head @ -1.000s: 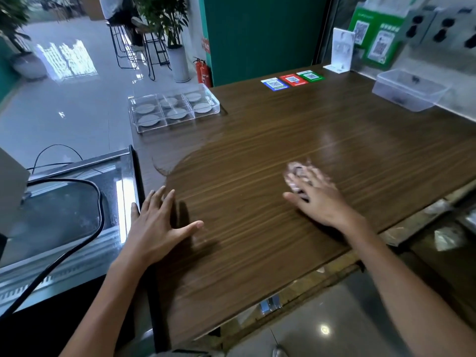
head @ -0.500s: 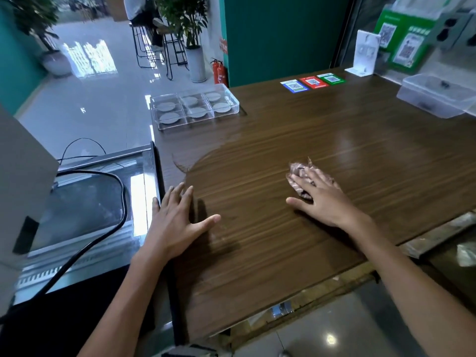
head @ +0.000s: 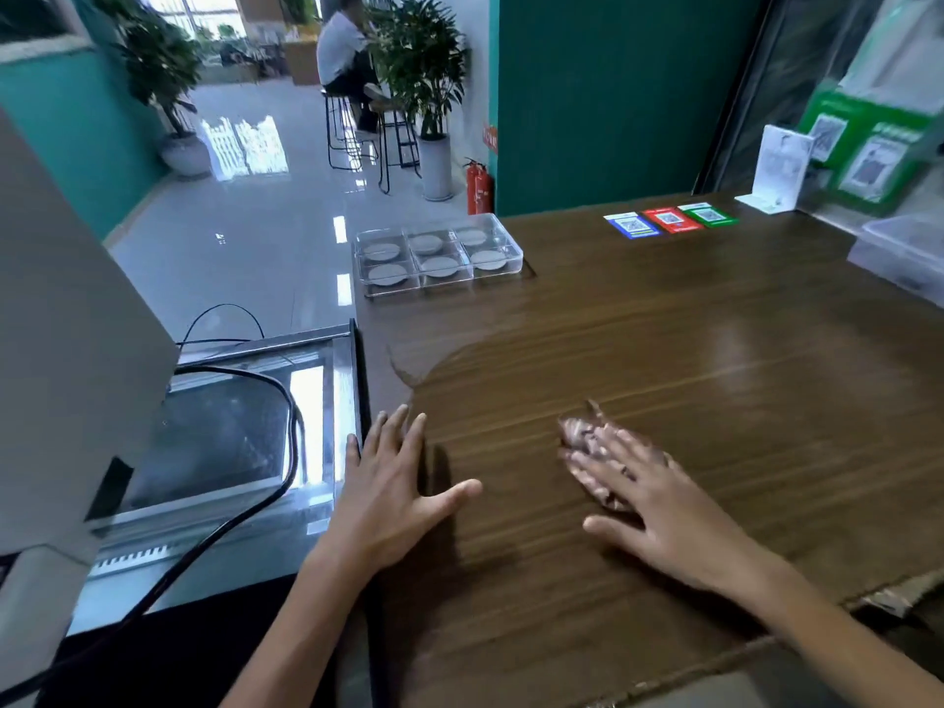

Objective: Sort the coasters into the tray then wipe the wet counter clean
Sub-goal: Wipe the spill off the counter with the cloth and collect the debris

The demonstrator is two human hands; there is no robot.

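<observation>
Nearest to me, the person's left hand [head: 393, 498] lies flat on the near left edge of the dark brown wood-grain table [head: 715, 360], fingers spread, its grip wide and holding nothing. Just to its right, the right hand [head: 659, 508] presses a crumpled brownish cleaning cloth [head: 582, 436] against the tabletop; the fingers lie fairly straight over the cloth, though motion blur smears them, so this grip too reads as wide, pressing rather than clutching. That cloth looks soft, limp and light, likely damp; I would judge a flat palm over its middle moves it best, since pinching a corner would only let it trail. Beyond the hands, a glossy wet patch [head: 424, 360] with a curved edge shows towards the table's left side, apparently not yet wiped. Farther back, at the far left corner, the clear plastic six-compartment tray [head: 513, 250] holds six round pale grey coasters [head: 437, 265], one per compartment, so the sorting looks finished. At the far right sit three small blue, red and green cards [head: 669, 220].
</observation>
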